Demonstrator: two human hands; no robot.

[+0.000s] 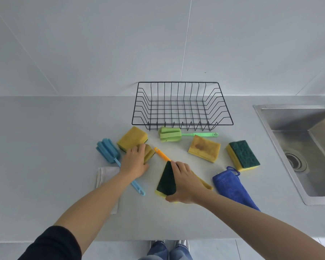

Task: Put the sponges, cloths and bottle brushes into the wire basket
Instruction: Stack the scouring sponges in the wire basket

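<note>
Head | left hand (134,165) fingers grasping yellow sponge (148,152) | right hand (184,182) fingers grasping green-topped sponge (166,180)

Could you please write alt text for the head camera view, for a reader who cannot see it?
Over a grey counter, the left hand grips a yellow sponge while the right hand grips a green-topped sponge. The black wire basket behind stands empty. Around lie three more sponges, three bottle brushes, a white cloth, a blue cloth; a sink sits right.
</note>
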